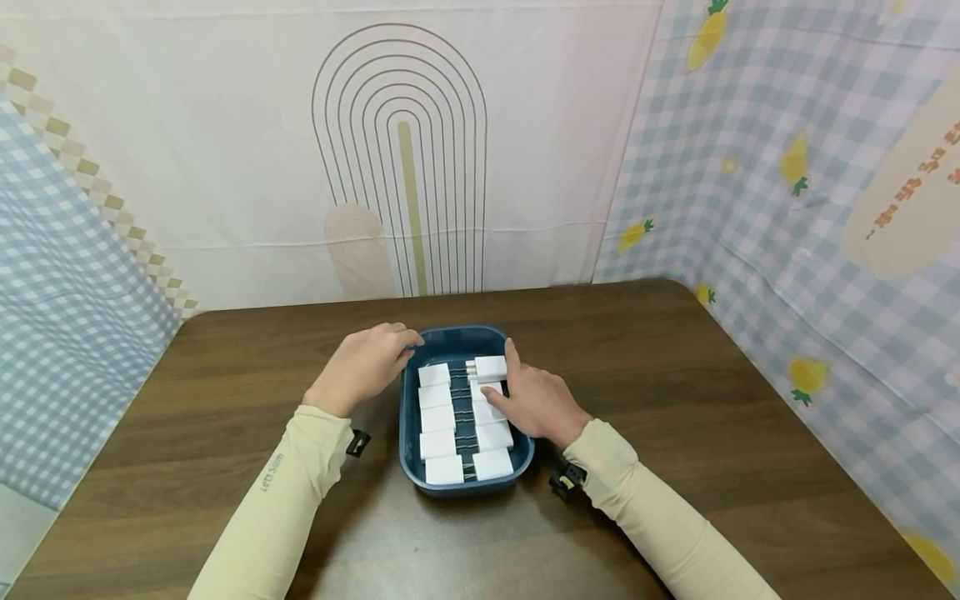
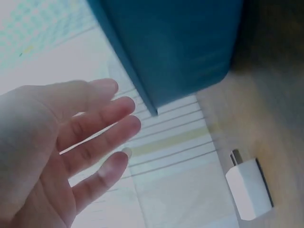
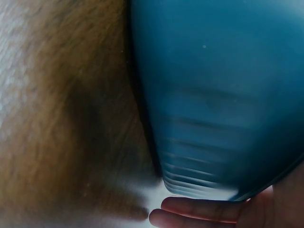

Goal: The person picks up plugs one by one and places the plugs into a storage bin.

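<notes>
A dark blue plastic bin point(image 1: 407, 433) holds several white plug adapters point(image 1: 437, 418) in two columns, metal prongs facing the middle gap. One adapter point(image 1: 491, 367) at the far end of the right column sits higher than its neighbours. My right hand point(image 1: 542, 400) straddles the bin's right rim, thumb spread over the right column and index finger by the raised adapter. Straight fingers point(image 3: 197, 209) show outside the bin wall in the right wrist view. My left hand point(image 1: 367, 367) hovers at the far left corner, fingers loosely bent, holding nothing.
A lone white adapter point(image 2: 249, 190) with a metal prong lies on the table in the left wrist view; the left hand hides it in the head view. The brown wooden table point(image 1: 645, 358) ends at a printed cloth point(image 1: 540, 150) behind, with checked cloth at both sides.
</notes>
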Demonstrator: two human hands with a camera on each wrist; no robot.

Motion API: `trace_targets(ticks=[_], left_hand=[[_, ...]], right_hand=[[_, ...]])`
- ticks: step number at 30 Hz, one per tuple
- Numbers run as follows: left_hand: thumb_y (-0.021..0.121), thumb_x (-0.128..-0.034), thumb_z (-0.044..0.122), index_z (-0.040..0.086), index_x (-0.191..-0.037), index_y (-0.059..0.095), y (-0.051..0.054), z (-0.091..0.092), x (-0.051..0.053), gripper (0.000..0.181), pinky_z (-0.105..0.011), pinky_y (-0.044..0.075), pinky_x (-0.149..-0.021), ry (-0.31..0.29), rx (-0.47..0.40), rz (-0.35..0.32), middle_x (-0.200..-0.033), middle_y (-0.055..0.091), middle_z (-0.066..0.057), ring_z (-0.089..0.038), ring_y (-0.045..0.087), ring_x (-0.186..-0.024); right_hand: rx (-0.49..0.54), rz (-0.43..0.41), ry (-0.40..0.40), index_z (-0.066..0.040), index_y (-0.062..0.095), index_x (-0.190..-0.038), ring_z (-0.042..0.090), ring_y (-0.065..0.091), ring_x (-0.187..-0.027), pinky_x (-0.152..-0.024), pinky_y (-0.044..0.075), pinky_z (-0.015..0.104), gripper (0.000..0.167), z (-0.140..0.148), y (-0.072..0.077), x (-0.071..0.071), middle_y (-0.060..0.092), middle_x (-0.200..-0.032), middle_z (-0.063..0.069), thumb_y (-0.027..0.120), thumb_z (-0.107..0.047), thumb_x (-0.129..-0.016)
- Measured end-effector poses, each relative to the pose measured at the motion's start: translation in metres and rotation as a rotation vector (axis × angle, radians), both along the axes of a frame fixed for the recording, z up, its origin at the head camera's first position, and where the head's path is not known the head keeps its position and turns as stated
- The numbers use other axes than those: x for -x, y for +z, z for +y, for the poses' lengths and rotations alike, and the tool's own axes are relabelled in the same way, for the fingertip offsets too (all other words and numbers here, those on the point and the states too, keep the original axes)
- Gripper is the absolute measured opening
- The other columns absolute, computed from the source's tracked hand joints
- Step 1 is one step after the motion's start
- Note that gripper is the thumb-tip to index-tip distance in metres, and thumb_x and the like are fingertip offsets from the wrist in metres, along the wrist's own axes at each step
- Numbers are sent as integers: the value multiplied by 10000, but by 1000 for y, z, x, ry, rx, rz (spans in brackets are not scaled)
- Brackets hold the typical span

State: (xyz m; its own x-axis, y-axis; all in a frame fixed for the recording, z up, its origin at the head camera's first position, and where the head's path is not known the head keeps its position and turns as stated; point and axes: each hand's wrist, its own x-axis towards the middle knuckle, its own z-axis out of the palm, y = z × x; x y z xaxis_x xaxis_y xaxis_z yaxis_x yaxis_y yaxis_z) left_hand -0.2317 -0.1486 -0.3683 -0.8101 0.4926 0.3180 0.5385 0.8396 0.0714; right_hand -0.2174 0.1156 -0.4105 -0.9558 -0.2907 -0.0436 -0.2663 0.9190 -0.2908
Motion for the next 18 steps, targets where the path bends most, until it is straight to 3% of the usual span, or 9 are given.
trace_targets(ticks=[5,12,18], left_hand=[[632,-954,52,94,-1102,754,1,-9,2,196,-415,601,-828,37,-26,6,-1051,764,-60,-222,724,-966],[717,-888,69,71,-1208,714,-1,-24,6,320,-456,592,-827,144,0,-87,-1161,744,-102,-276,725,-960],[771,-854,136,47,-1292,665,-6,-31,12,458,-502,582,-828,195,28,-149,-1247,714,-154,-345,722,-962]], right_hand=[[-1,-4,-3,4,100,-1614,281,678,-1173,-944,568,454,909,0,-1,1,609,-1406,208,499,-544,-1009],[-4,-8,-3,0,103,-1615,277,675,-1177,-945,568,451,904,0,-1,1,604,-1415,199,500,-541,-1009],[-5,-12,-3,1,101,-1614,275,676,-1174,-953,566,451,906,0,1,0,611,-1406,199,498,-544,-1009]])
